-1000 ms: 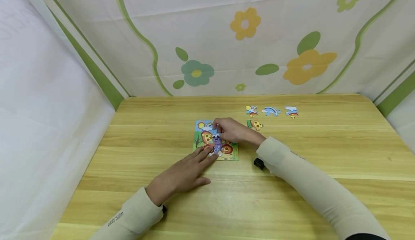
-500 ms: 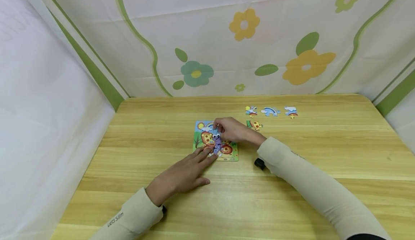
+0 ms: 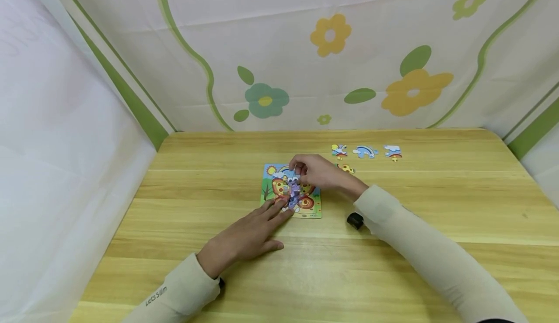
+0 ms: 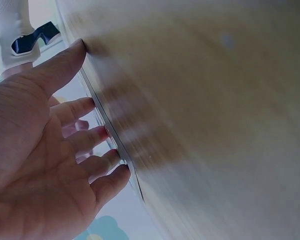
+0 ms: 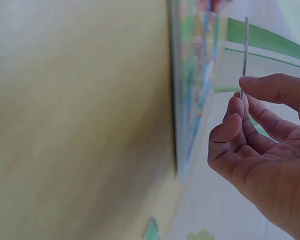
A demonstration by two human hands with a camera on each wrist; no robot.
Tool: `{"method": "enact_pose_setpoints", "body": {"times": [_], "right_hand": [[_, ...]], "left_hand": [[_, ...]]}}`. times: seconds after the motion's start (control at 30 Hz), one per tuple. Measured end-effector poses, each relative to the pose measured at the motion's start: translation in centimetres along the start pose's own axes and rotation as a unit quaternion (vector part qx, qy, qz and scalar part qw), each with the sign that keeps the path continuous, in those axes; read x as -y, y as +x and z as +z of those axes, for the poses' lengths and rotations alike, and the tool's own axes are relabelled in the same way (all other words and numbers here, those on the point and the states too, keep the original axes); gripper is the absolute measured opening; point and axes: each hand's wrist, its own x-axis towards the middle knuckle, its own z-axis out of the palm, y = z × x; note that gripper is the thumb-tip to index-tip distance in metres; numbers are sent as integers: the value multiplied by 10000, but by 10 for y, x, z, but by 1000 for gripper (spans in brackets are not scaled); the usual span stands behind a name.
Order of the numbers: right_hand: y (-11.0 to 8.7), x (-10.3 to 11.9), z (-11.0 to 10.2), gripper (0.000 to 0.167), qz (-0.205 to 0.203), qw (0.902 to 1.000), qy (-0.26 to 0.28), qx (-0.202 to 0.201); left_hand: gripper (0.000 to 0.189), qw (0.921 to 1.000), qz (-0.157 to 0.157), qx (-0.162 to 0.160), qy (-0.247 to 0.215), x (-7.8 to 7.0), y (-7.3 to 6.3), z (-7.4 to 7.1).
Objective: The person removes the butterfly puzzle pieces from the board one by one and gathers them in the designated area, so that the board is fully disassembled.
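Note:
A butterfly jigsaw board (image 3: 266, 182) lies on the wooden table in the head view. My left hand (image 3: 251, 231) rests its extended fingertips on the board's lower left part. In the left wrist view those fingers (image 4: 110, 185) reach the board's edge. My right hand (image 3: 319, 171) is over the board's upper right part, its thumb and fingers pinching a thin puzzle piece (image 5: 245, 47). The right wrist view shows that piece edge-on, raised off the board. Its picture is partly hidden by the hand in the head view.
Loose puzzle pieces lie beyond the board to the right: a sun piece (image 3: 338, 151), a rainbow piece (image 3: 366, 152), a cloud piece (image 3: 393, 152) and a yellow-and-red piece (image 3: 346, 168) partly behind the right hand. A printed cloth wall (image 3: 305, 71) stands along the table's back edge.
My right hand has risen slightly from the board with the puzzle piece in its pinch, and now covers more of the nearest loose piece. The left hand stays in place.

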Motion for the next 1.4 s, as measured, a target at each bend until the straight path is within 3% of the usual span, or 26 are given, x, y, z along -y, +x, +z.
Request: {"method": "enact_pose_setpoints", "body": {"times": [0.47,0.97,1.4], "right_hand": [[-33,-10,-39,28,-38,9982,228,-554],[-74,-47,-82,31,555,9943,194,-888],[-92,-80,-98,31,969,9912,-19,-898]], "left_hand": [[76,9999,-128,70,-29,0,-1,-1],[75,10000,-54,7,1,-2,-3,-2],[74,10000,-29,2,-14,-2,-4,-3]]}}
